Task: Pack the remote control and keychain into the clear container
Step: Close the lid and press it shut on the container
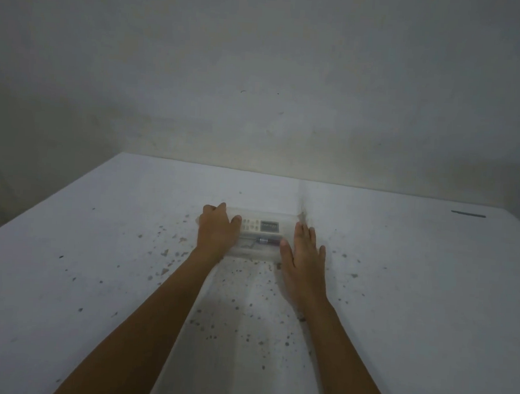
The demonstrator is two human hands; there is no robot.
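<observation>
The white rectangular remote control (260, 226) and small metallic keychain (266, 241) already lie inside the clear plastic container (254, 251) between the hands; left hand (217, 230) curls its grip over one end; right hand (302, 254) rests spread, holding nothing; closing or releasing likely remains.

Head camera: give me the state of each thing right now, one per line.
Clear container: on the table, flanked by both hands.
Remote control: inside the container, flat, buttons up.
Keychain: inside, beside the remote.
Left hand: gripping the container's left end.
Right hand: open, flat against the right end.
</observation>
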